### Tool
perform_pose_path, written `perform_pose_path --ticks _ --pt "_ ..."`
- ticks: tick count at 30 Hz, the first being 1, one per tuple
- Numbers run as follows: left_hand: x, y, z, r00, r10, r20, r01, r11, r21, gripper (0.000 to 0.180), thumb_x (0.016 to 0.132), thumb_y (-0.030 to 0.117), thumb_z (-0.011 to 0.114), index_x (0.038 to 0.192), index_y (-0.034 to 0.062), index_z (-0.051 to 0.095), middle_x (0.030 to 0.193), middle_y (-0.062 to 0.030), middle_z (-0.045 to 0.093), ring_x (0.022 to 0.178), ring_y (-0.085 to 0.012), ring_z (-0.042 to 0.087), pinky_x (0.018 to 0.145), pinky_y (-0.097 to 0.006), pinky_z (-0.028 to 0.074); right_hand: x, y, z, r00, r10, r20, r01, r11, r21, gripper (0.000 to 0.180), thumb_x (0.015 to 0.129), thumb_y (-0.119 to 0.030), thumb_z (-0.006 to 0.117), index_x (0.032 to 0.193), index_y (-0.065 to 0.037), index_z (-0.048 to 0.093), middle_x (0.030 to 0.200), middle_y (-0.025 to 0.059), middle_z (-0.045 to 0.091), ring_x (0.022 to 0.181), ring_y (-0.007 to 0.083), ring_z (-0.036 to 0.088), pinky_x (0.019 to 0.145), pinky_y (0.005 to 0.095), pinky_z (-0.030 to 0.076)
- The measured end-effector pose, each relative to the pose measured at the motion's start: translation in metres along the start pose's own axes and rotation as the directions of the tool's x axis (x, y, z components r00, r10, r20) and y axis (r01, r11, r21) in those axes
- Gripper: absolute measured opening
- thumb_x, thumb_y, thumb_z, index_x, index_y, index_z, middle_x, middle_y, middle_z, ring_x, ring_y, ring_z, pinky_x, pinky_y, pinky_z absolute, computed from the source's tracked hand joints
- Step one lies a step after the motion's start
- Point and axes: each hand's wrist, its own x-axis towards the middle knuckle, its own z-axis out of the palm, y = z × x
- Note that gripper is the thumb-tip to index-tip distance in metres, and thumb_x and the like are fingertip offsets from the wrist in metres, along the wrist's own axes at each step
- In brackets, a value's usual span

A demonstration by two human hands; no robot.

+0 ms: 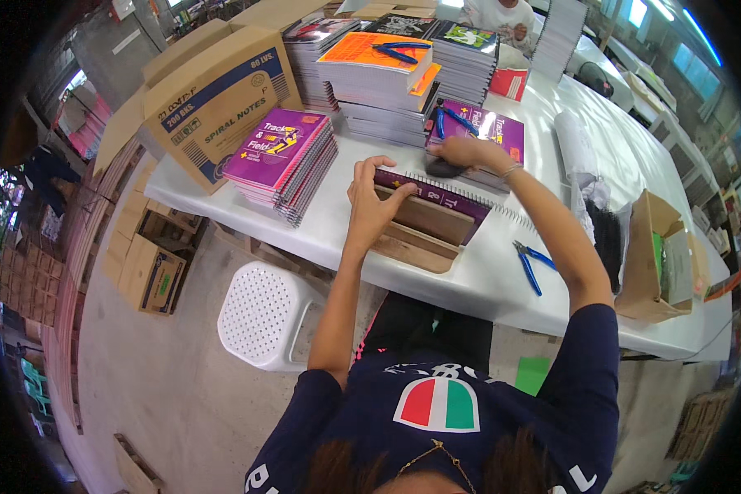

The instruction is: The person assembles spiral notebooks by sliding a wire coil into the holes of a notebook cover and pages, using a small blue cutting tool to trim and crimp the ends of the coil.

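Note:
My left hand (370,202) grips a purple notebook (436,194) that stands on edge against a wooden stand (416,239) near the table's front edge. The thumb presses on the cover and the fingers wrap behind. A spiral coil (510,216) runs along the notebook's upper edge and sticks out past its right end. Just behind the coil, my right hand (473,154) is closed on a dark rounded object (445,168), whose kind I cannot make out. Beyond that hand, blue-handled pliers (455,122) lie on a stack of purple notebooks (502,136).
Bound purple notebooks (280,160) are piled at left beside an open carton (218,103). Taller stacks (379,82) stand behind. Another pair of blue pliers (531,265) and a small carton (654,263) are at right. A white stool (263,313) stands on the floor. Another person (502,20) sits across the table.

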Motion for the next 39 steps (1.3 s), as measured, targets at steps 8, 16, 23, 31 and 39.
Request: perform_pose_path --ticks 8,16,23,31,39 --pt "0.005 -0.018 -0.003 0.993 0.108 -0.039 -0.11 0.992 -0.061 0.05 0.079 0.01 0.076 0.122 0.0054 0.05 0.108 -0.0049 0.052 0.097 -0.0147 0.052 0.092 -0.03 0.041 0.024 0.011 0.027 0.911 -0.371 -0.179 0.339 0.922 -0.189 0.058 0.1 -0.051 0.036 0.088 -0.004 0.067 0.075 0.0105 0.064 0.052 0.0207 0.058 0.048 0.0361 0.048" --pt "0.003 -0.032 -0.018 0.999 -0.036 0.0 0.035 0.971 -0.236 0.047 0.082 0.008 0.074 0.122 0.0047 0.051 0.107 -0.0042 0.055 0.096 -0.0137 0.052 0.091 -0.028 0.04 0.003 -0.037 0.025 0.958 -0.223 -0.181 0.145 0.919 -0.366 0.043 0.099 -0.039 0.043 0.11 -0.001 0.061 0.073 0.0089 0.062 0.061 0.0184 0.065 0.046 0.0381 0.051" --pt "-0.003 -0.033 -0.033 0.997 -0.077 0.027 0.082 0.965 -0.251 0.041 0.085 0.007 0.069 0.123 0.0052 0.053 0.107 -0.0036 0.055 0.095 -0.0133 0.052 0.092 -0.027 0.04 -0.005 -0.07 0.017 0.966 -0.25 -0.068 0.257 0.959 0.12 0.055 0.098 -0.051 0.041 0.103 0.0 0.062 0.077 0.0088 0.065 0.055 0.0211 0.063 0.046 0.0352 0.05" --pt "0.001 -0.034 -0.022 0.998 -0.012 0.056 0.024 0.976 -0.218 0.039 0.088 0.006 0.064 0.125 0.0052 0.052 0.108 -0.0036 0.056 0.096 -0.0126 0.053 0.09 -0.026 0.041 0.003 -0.033 -0.002 0.955 -0.294 -0.052 0.274 0.794 0.543 0.053 0.099 -0.046 0.041 0.114 0.0 0.061 0.074 0.0105 0.063 0.054 0.0193 0.061 0.049 0.0342 0.05" --pt "0.004 -0.024 -0.007 0.992 -0.081 0.102 0.109 0.942 -0.316 0.039 0.091 0.01 0.063 0.128 0.0082 0.051 0.106 -0.003 0.055 0.093 -0.0113 0.053 0.087 -0.025 0.041 0.006 -0.013 0.027 0.85 -0.266 -0.455 0.093 0.925 -0.367 0.04 0.094 -0.031 0.048 0.089 0.001 0.071 0.089 0.0181 0.071 0.077 0.0279 0.071 0.066 0.0415 0.056"
